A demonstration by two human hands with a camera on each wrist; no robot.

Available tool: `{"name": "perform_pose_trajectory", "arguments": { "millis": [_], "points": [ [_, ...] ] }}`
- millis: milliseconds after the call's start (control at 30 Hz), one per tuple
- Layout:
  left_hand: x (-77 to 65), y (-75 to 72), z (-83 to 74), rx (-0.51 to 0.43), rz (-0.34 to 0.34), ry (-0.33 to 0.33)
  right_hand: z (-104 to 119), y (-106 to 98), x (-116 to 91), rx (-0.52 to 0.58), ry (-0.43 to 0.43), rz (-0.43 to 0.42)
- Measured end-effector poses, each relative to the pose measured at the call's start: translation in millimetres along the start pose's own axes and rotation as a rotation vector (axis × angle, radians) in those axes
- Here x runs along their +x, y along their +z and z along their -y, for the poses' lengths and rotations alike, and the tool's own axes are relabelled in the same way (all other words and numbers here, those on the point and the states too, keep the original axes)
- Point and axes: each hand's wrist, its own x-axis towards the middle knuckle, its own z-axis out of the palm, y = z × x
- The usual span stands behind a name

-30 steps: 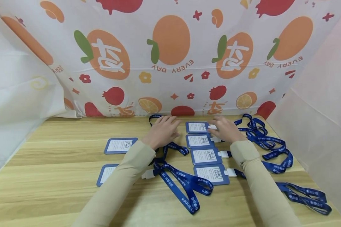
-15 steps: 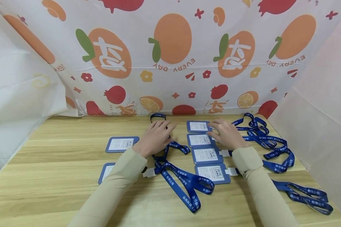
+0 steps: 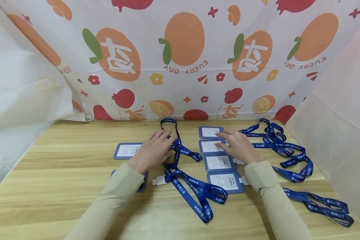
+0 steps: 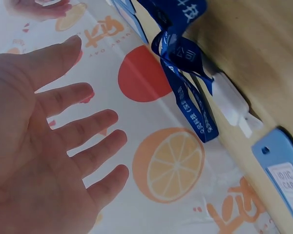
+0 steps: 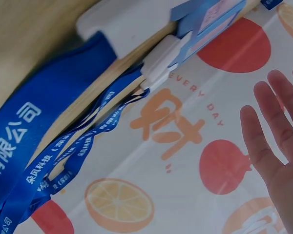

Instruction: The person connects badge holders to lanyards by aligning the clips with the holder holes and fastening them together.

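Note:
My left hand [image 3: 154, 148] hovers over the table between a blue ID card holder [image 3: 124, 150] and a loose blue lanyard [image 3: 195, 186]. Its fingers are spread and hold nothing in the left wrist view, where a white clip [image 4: 232, 100] on a lanyard shows beyond. Above the right ends of a column of several blue card holders is my right hand [image 3: 240, 145], its fingers extended and apart, also holding nothing. The nearest holder of that column [image 3: 225, 181] lies flat with its white clip attached. A second left holder [image 3: 142, 185] is mostly hidden under my left forearm.
Coiled lanyards [image 3: 273, 133] lie at the table's right, and a folded one [image 3: 327, 206] reaches the right front edge. A fruit-print cloth [image 3: 183, 66] hangs along the back of the wooden table [image 3: 63, 186]. White sheets bound the left and right sides.
My left hand has moved left and toward me, away from the lanyard's far loop. My right hand has come slightly nearer. The view has shifted a little; the holders stay in place.

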Motion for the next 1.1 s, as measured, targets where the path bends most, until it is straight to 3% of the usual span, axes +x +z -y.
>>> {"name": "perform_pose_trajectory", "arguments": {
  "millis": [300,700,933,1100],
  "points": [
    [-18.0,-5.6,0.9,0.001,-0.053,0.011,13.4,-0.1,-2.4,0.030,0.016,0.020],
    [-47.5,-6.7,4.3,-0.001,-0.044,-0.024,32.3,0.1,0.4,0.097,-0.136,-0.050],
    [-61.9,-5.6,6.1,0.019,-0.086,0.001,44.2,0.9,1.2,0.127,-0.179,-0.039],
    [-75.7,-7.4,11.1,0.034,-0.080,-0.009,54.9,1.4,5.9,0.126,-0.224,-0.022]
  ]
}}
